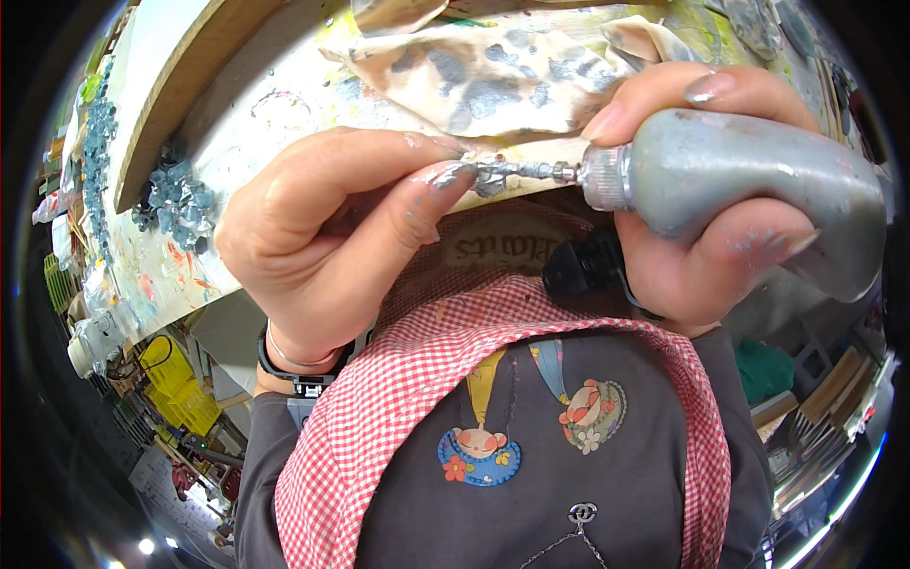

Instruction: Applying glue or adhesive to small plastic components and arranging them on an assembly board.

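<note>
My right hand [706, 209] is wrapped round a grey squeeze bottle [758, 171], which lies sideways with its ribbed collar and thin metal nozzle [545, 171] pointing left. Thumb and forefinger of my left hand [332, 218] pinch a small blue-grey piece [490, 180] right at the nozzle's tip. Whether the tip touches the piece or goes into it, I cannot tell. Silvery grey paint marks the fingers of both hands. Just behind them a cream cloth [493, 81] with grey blotches lies on the table.
A heap of small blue-grey pieces [180, 204] rests on the paint-stained table [237, 142] at the left, beside a wooden strip [180, 95]. More such pieces [98, 142] line the table's far left. Yellow baskets [180, 384] stand lower, beyond the table edge.
</note>
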The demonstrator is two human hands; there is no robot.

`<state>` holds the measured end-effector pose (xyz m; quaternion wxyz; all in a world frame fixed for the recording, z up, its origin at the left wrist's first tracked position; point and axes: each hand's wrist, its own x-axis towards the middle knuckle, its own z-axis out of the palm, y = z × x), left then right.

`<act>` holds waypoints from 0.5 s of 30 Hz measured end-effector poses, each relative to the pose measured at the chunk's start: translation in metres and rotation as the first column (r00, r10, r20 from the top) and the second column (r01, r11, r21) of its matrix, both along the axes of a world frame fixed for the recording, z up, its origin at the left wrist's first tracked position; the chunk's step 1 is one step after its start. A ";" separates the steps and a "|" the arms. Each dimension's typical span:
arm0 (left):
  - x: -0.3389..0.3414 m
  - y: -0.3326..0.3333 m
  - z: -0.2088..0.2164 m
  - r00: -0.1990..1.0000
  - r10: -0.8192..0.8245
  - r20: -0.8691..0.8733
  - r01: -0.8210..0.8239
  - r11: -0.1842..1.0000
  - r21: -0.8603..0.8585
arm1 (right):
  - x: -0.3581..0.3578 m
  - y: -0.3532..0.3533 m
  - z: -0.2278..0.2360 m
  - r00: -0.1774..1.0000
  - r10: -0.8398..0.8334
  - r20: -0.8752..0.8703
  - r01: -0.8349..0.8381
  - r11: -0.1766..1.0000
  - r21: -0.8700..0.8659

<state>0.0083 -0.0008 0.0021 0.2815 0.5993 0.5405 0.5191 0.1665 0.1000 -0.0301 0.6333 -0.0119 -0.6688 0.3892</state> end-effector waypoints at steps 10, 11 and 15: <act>0.004 0.001 0.002 0.982 0.093 0.162 -0.081 0.994 -0.079 | 0.005 -0.004 -0.002 0.972 0.124 -0.199 -0.150 0.981 -0.121; 0.004 0.001 0.002 0.983 0.094 0.159 -0.082 0.993 -0.079 | 0.005 -0.004 -0.003 0.971 0.125 -0.202 -0.151 0.981 -0.121; 0.003 0.000 0.002 0.981 0.093 0.168 -0.079 0.993 -0.088 | 0.002 -0.004 -0.004 0.972 0.082 -0.221 -0.097 0.993 -0.060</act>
